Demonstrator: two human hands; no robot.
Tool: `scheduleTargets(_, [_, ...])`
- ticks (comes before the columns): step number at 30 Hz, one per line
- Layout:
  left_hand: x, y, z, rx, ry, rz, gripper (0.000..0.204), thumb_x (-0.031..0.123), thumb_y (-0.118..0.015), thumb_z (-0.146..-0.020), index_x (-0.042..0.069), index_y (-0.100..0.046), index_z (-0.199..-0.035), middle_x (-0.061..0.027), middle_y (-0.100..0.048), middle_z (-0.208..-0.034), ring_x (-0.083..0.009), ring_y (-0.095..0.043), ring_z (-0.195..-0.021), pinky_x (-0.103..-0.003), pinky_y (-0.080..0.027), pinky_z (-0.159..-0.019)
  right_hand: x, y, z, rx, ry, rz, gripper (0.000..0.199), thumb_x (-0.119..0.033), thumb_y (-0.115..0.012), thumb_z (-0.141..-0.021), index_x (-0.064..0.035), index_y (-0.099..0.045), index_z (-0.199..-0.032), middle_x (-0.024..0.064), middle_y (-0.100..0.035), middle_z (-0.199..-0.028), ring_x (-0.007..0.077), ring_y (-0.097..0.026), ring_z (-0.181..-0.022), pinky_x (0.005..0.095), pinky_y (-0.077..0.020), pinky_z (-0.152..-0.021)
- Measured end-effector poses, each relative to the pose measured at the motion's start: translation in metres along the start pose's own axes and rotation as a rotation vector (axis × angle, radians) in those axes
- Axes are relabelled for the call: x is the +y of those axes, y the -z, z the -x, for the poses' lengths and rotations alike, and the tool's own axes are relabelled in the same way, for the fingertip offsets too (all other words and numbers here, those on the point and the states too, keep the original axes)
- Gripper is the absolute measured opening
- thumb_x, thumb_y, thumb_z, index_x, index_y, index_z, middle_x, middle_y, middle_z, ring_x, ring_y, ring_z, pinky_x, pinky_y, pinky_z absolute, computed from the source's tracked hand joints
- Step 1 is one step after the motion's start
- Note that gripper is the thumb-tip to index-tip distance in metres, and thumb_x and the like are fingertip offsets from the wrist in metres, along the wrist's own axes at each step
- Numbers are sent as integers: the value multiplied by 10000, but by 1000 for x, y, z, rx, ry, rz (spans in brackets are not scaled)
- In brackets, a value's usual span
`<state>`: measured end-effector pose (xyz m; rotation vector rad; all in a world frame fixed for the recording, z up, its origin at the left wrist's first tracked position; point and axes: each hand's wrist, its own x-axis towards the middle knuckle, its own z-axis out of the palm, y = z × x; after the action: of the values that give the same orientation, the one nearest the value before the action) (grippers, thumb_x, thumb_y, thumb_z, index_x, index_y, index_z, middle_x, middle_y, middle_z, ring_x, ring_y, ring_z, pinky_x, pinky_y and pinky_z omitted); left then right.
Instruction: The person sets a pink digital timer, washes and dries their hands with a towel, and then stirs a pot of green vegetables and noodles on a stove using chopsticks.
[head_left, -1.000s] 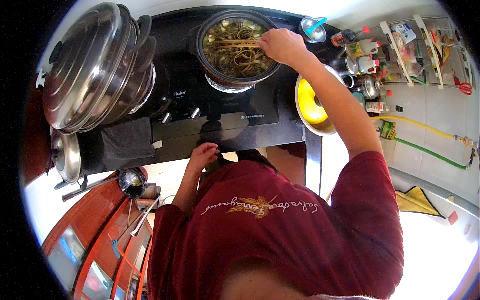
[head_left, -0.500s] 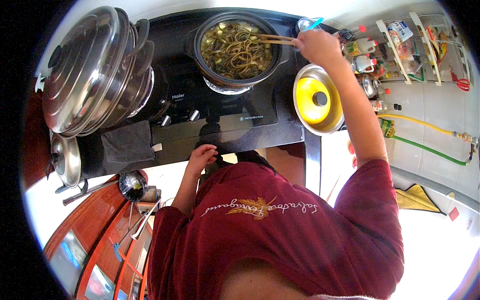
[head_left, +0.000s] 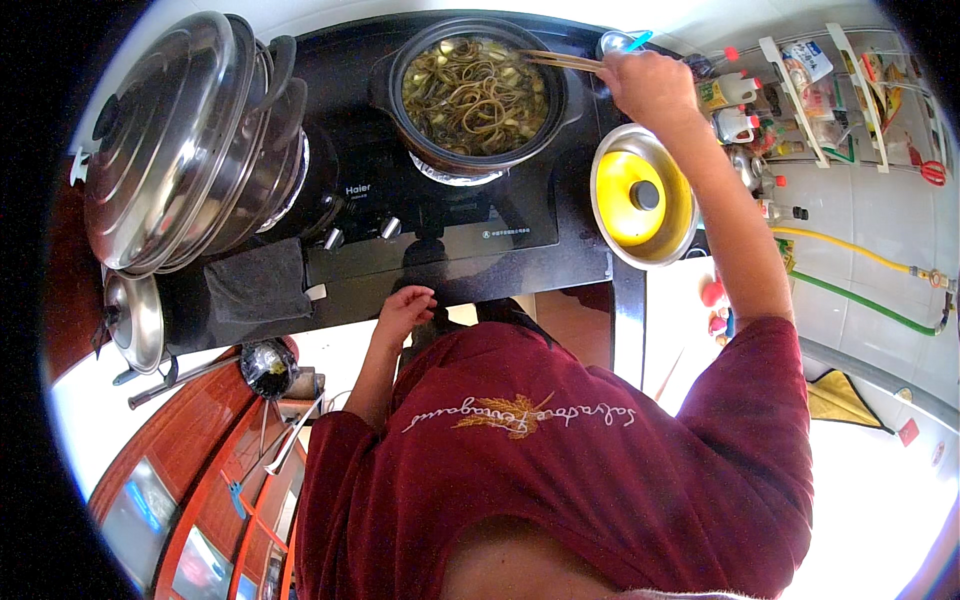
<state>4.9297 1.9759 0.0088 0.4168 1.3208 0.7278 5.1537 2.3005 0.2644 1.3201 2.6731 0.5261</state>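
Note:
My right hand is closed around a pair of wooden chopsticks, held at the right side of a dark clay pot. Their tips reach over the pot's right rim. Brown kelp-like strips and pale chunks lie in broth in the pot, which stands on the stove. Beneath my right forearm sits a steel bowl with a yellow lid that has a dark knob. My left hand hovers by the counter's front edge, fingers loosely bent and apart, nothing visible in it.
A large lidded steel steamer stands on the left burner. A dark cloth and a pot lid lie at the front left. Behind my right hand is a small bowl with a blue-handled utensil. Bottles and a wall rack line the right.
My right hand with the chopsticks has shifted slightly right, drawing the tips toward the pot's right rim. My left hand has stayed almost still.

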Motion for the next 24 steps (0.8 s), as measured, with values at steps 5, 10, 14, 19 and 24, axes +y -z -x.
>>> scheduleTargets(5, [-3, 0, -2, 1, -13, 16, 202, 205, -552, -844, 80, -577, -1000, -46, -619, -874, -110, -565, -697, -236, -458, -621, -3, -30, -20, -72, 35, -69, 227, -299, -533, -781, -95, -629, -806, 138, -623, -734, 295, -626, -720, 413, -509, -611])
scheduleTargets(10, [1, 0, -1, 22, -16, -3, 222, 237, -562, -840, 80, -580, -996, -49, -624, -871, -118, -572, -709, -254, -465, -637, 14, -49, -45, -309, 30, -245, 258, -352, -548, -770, -129, -660, -833, 134, -635, -827, 334, -609, -770, 452, -490, -700])
scheduleTargets(14, [-6, 4, -1, 35, 1, 2, 224, 230, -560, -839, 78, -580, -1003, -49, -624, -870, -118, -575, -706, -249, -465, -624, 18, -60, -54, -321, 154, -332, 280, -318, -568, -791, -60, -669, -834, 93, -612, -630, 210, -585, -569, 330, -476, -586])
scheduleTargets(19, [-10, 3, -2, 19, 11, -7, 233, 235, -564, -838, 79, -582, -1010, -53, -623, -877, -124, -579, -706, -251, -469, -630, 16, -72, -48, -443, 46, -674, 304, -371, -611, -749, -75, -672, -789, 83, -565, -536, 183, -561, -508, 322, -450, -531])
scheduleTargets(24, [-3, -1, -1, 5, -7, 10, 257, 265, -570, -836, 83, -577, -1017, -54, -622, -881, -124, -580, -715, -252, -469, -644, 13, -84, -36, -482, 9, -948, 309, -341, -614, -757, -39, -673, -789, 21, -525, -508, 106, -479, -462, 258, -390, -474])
